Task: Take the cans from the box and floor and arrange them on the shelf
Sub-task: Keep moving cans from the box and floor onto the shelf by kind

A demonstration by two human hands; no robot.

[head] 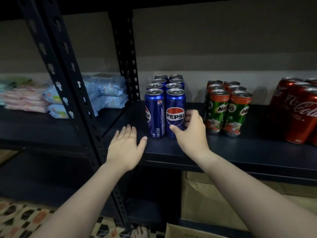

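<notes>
Right hand [192, 133] wraps the upright front-right Pepsi can [175, 114], thumb in front and fingers behind, at the shelf [240, 152] front edge; left hand [125, 148] lies flat and empty, just left of the neighbouring can.

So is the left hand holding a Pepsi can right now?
No, the left hand lies flat and open on the shelf, apart from the front Pepsi cans.
</notes>
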